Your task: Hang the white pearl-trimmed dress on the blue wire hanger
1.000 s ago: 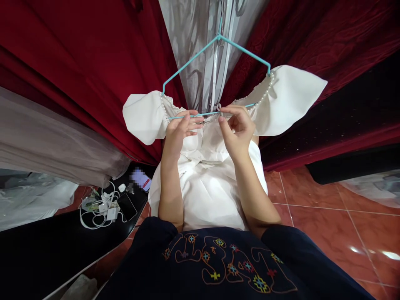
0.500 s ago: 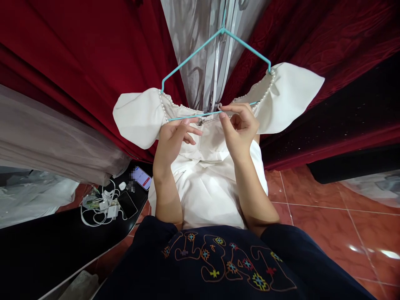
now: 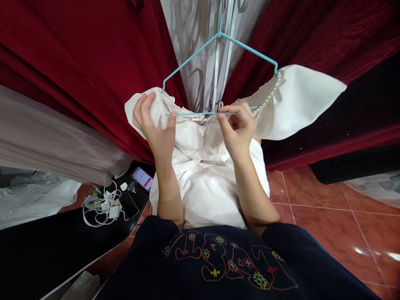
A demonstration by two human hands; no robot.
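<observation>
A white dress (image 3: 206, 187) with pearl-trimmed neckline and puffed sleeves hangs in front of me on a light-blue hanger (image 3: 250, 51). My right hand (image 3: 239, 129) pinches the hanger's lower bar near its middle between thumb and forefinger. A small pale loop (image 3: 221, 104) shows just above those fingertips; I cannot tell what it belongs to. My left hand (image 3: 158, 129) lies at the left sleeve (image 3: 133, 104), its fingers over the fabric and its thumb apart, near the left end of the bar. The right sleeve (image 3: 300, 102) spreads out beyond my right hand.
At the lower left, a black table (image 3: 46, 246) bears a lit phone (image 3: 144, 178), a dark phone (image 3: 128, 205), and white cables with chargers (image 3: 106, 204). Dark red curtains (image 3: 84, 62) hang behind the dress on both sides. Red tiles (image 3: 315, 225) cover the floor.
My left hand has moved from below the bar to the left sleeve, its fingers spreading upward. The right sleeve reaches farther right. My right hand keeps its pinch at the bar.
</observation>
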